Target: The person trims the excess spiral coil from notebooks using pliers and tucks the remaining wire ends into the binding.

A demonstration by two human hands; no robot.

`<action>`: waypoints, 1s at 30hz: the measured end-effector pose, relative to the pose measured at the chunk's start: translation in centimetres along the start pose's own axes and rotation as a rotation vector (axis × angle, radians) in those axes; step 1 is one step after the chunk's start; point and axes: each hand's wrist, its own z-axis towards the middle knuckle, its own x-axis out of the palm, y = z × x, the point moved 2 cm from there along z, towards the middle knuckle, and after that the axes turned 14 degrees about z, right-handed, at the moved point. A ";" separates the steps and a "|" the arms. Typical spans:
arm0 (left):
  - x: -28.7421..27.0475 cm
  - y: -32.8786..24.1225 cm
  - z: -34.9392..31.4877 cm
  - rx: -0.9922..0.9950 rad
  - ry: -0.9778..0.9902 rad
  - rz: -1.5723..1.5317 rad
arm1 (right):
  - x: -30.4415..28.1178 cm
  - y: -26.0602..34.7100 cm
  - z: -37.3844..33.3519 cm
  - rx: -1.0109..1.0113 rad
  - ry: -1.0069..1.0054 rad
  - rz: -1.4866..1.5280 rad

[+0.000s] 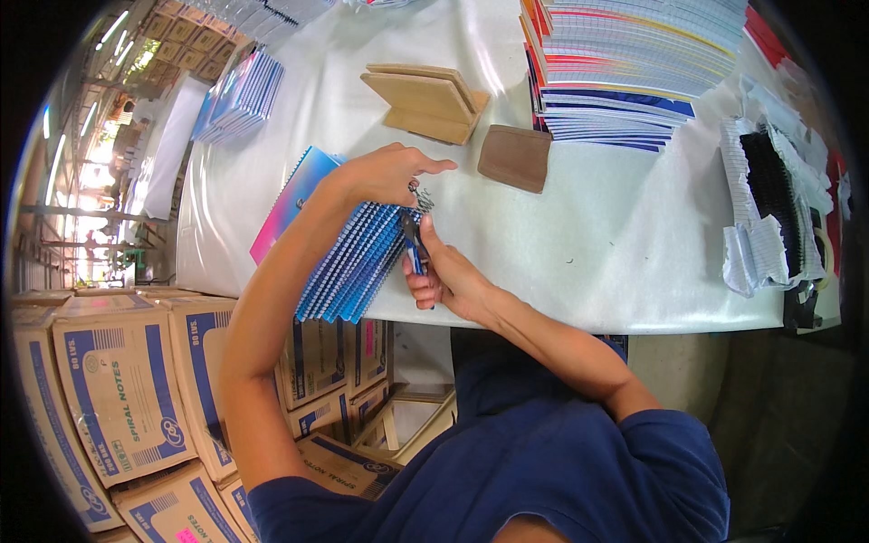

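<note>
A fanned stack of blue spiral-bound notebooks (351, 264) lies at the table's front edge, coils facing up. My right hand (453, 282) is closed round pliers with dark jaws and blue handles (415, 253). The jaws are at the far right ends of the coils, where loose loops of spiral wire (424, 201) stick out. Reaching over the stack, my left hand (391, 174) has its index finger stretched out to the right. Its other fingers are curled at the wire ends, partly hidden. A notebook with a pink and blue cover (291, 206) shows behind my left forearm.
Beyond my hands stand a folded cardboard piece (425, 95) and a brown square pad (514, 157). Tall stacks of booklets (625, 72) fill the back right. Black coils in torn white wrapping (769, 204) lie far right. Cartons (118, 389) are piled at left, below the table (652, 262).
</note>
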 end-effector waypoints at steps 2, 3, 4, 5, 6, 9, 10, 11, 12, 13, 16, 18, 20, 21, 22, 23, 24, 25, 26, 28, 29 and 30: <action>0.1 0.1 0.0 0.026 -0.024 0.016 | 0.7 -0.7 -0.9 -0.034 -0.058 -0.075; 0.4 0.4 0.1 0.037 -0.036 0.008 | 0.9 -0.8 -0.8 -0.039 -0.061 -0.060; 0.5 0.5 0.2 0.048 -0.047 0.002 | 1.0 -0.9 -0.7 -0.046 -0.062 -0.044; 0.7 0.6 0.3 0.045 -0.046 0.005 | 1.1 -1.0 -0.6 -0.052 -0.064 -0.029; 0.9 0.7 0.3 0.042 -0.046 0.008 | 1.0 -0.9 -0.6 -0.058 -0.065 -0.028; 1.1 0.7 0.4 0.007 -0.009 0.041 | 0.8 -0.5 -0.2 -0.074 -0.051 -0.027; 1.0 0.5 0.5 -0.007 0.009 0.056 | 0.6 -0.3 -0.1 -0.077 -0.039 -0.028; 0.9 0.5 0.6 0.001 0.021 0.060 | 0.5 -0.2 0.0 -0.080 -0.027 -0.029; 0.6 0.5 0.7 0.009 0.034 0.064 | 0.5 0.1 0.1 -0.092 -0.037 -0.039; 0.5 0.5 0.6 0.012 0.048 0.065 | 0.6 0.1 0.3 -0.097 -0.045 -0.050; 0.9 0.8 1.1 -0.010 0.066 0.105 | 0.6 0.5 0.4 -0.070 -0.076 -0.027; 1.3 0.5 1.3 0.023 0.017 0.164 | 0.4 0.2 0.2 -0.049 -0.087 -0.042; 1.4 0.3 1.4 0.043 -0.019 0.209 | 0.1 -0.6 -0.4 -0.041 -0.083 -0.108; 1.5 0.3 1.4 0.047 -0.029 0.223 | 0.0 -0.7 -0.5 -0.043 -0.094 -0.088; 1.6 0.2 1.4 0.049 -0.039 0.237 | 0.0 -0.9 -0.7 -0.044 -0.105 -0.067; 1.6 0.3 1.4 0.033 -0.030 0.197 | 0.0 -1.0 -0.9 -0.044 -0.116 -0.047; 1.7 0.4 1.5 0.017 -0.020 0.157 | -0.1 -0.9 -0.9 -0.030 -0.110 -0.047; 1.7 0.6 1.6 0.001 -0.011 0.120 | -0.3 -0.5 -0.9 -0.018 -0.102 -0.047; 1.8 0.6 1.6 0.003 -0.017 0.108 | -0.4 -0.4 -0.9 -0.007 -0.094 -0.046; 2.0 0.7 1.6 0.006 -0.030 0.084 | -0.4 -0.5 -0.9 0.006 -0.104 -0.060; 2.0 0.8 1.6 0.008 -0.044 0.083 | -0.4 -0.5 -0.9 0.013 -0.108 -0.068; 2.0 0.9 1.5 0.010 -0.059 0.082 | -0.3 -0.5 -0.9 0.021 -0.104 -0.072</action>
